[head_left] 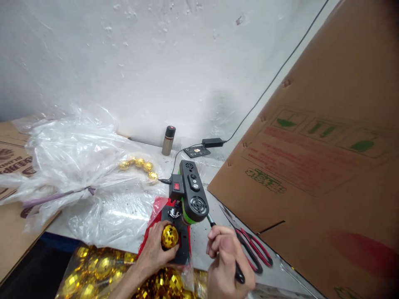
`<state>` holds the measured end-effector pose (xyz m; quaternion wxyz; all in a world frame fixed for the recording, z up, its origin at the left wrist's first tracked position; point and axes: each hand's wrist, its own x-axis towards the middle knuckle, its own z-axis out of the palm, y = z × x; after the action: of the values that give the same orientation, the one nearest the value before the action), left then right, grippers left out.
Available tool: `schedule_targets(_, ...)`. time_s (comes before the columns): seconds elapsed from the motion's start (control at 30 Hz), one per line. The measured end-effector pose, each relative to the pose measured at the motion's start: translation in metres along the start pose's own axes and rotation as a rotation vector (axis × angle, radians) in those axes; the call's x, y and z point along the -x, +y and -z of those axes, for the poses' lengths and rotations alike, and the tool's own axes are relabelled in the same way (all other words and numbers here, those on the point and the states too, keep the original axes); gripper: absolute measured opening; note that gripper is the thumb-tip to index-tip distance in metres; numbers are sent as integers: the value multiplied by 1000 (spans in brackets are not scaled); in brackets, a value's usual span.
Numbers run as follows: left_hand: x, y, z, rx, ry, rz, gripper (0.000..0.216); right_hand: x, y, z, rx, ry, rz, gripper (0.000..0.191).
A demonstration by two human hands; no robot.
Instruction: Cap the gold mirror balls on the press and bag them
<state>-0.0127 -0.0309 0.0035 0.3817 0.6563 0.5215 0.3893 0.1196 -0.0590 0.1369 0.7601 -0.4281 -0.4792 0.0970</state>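
My left hand point(154, 249) is closed round a small gold mirror ball point(170, 236). It holds the ball low over the dark base plate point(184, 249) of a small powered bench machine, near its front. Above and behind the ball is the machine's black and green head point(193, 189), with a red switch point(176, 186) on a box at its left. My right hand point(229, 257) is wrapped round the lever handle point(239, 274) to the right of the head. The handle's black end sticks out below my fist.
A clear bag of gold mirror balls point(102, 265) lies in front. Several gold balls point(148, 167) rest by crumpled clear plastic point(81, 153). Red-handled scissors point(257, 249) are at right, beside a large cardboard box point(311, 166). Behind stand a flask point(168, 141) and power adapter point(213, 143).
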Motion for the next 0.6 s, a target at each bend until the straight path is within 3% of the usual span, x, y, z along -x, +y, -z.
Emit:
schedule_targets(0.07,12,-7,17,151,33,106,53,10,12,3,-81,154,95,9)
schedule_targets(0.13,20,-17,43,253,104,219,57,33,21,3,-190,264,21,24)
schedule_targets(0.2,21,-27,75,237,215,305,61,62,22,-4,-205,184,-229,25)
schedule_targets(0.27,16,-36,105,132,307,333,62,86,16,-23,-103,-30,-349,15)
schedule_targets(0.37,2,-44,137,-75,369,306,60,90,15,-82,26,-519,-31,12)
schedule_targets(0.4,-3,-45,143,-144,369,270,58,81,21,-108,87,-572,112,19)
schedule_targets(0.47,-12,-46,148,-262,364,178,54,56,40,-164,338,-632,142,38)
schedule_targets(0.5,-16,-47,148,-299,359,139,53,42,52,-192,470,-675,102,57)
schedule_targets(0.53,-19,-48,146,-317,350,116,53,29,65,-219,588,-737,72,74)
schedule_targets(0.6,-23,-49,141,-302,320,121,55,10,88,-263,737,-883,84,93)
